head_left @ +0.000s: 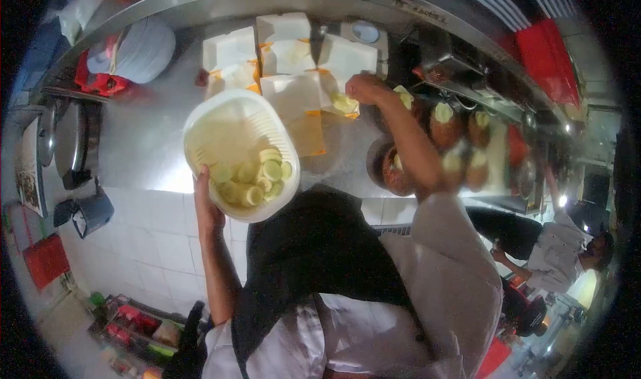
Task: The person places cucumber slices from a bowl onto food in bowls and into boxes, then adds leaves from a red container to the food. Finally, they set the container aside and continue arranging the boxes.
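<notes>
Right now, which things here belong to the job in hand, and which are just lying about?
In use: basket held by left grip; cucumber slices in it; white boxes under right grip.
Lying about: stacked plates; dark bowl; metal pan on the left.

the left hand (pixel 208 209) holds a round white plastic basket (pixel 220 122) of pale green round slices (pixel 254 179). the right hand (pixel 364 89) is over an open white foam box (pixel 294 95).
</notes>
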The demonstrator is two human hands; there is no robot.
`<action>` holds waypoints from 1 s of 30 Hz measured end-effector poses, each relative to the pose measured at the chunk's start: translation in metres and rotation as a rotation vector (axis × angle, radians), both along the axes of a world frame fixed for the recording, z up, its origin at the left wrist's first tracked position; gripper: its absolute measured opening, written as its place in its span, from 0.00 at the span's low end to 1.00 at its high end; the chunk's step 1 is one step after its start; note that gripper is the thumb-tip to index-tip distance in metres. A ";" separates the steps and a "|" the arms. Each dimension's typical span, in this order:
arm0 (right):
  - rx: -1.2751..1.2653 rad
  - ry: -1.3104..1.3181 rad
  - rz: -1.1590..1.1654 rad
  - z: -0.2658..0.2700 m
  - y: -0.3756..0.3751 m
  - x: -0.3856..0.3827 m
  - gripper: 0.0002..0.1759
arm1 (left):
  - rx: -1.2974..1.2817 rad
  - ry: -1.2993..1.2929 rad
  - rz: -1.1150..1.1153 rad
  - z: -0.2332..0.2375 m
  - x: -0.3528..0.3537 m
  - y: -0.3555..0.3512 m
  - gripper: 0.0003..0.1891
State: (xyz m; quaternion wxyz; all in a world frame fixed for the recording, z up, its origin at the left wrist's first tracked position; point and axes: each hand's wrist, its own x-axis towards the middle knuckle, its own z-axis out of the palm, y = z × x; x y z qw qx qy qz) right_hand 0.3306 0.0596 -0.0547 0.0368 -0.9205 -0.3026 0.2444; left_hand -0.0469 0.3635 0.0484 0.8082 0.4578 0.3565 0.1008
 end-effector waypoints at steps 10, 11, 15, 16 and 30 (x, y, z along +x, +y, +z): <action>-0.041 -0.289 0.281 0.019 0.006 -0.044 0.25 | 0.099 0.005 -0.014 0.014 0.000 -0.012 0.42; -0.055 -0.317 0.294 0.017 0.006 -0.045 0.28 | 0.066 -0.011 -0.004 0.015 0.000 -0.013 0.42; -0.019 -0.540 0.359 -0.015 0.003 -0.036 0.38 | 0.068 -0.018 0.000 0.018 -0.001 -0.015 0.42; -0.015 -0.542 0.358 -0.017 0.000 -0.035 0.38 | 0.072 -0.019 0.000 0.019 -0.001 -0.016 0.42; 0.238 -0.828 0.292 -0.045 -0.007 -0.030 0.38 | 0.129 -0.051 0.010 0.019 -0.009 -0.023 0.41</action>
